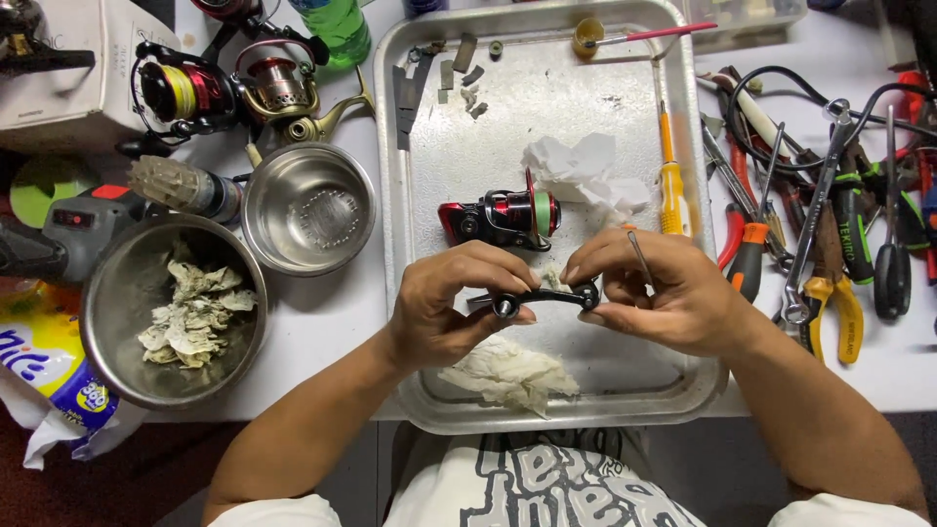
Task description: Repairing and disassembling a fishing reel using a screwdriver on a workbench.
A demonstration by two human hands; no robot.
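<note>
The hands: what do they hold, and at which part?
Both hold one black reel handle arm: left hand at its round end, right hand at the other, plus a thin metal tool.

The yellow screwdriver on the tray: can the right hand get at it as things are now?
Probably not at once. The yellow screwdriver lies uncovered on the metal tray just beyond the right hand, but that hand holds a thin metal tool and, with the left hand, a black reel handle.

Bright even light, soft shadows, sharp focus
</note>
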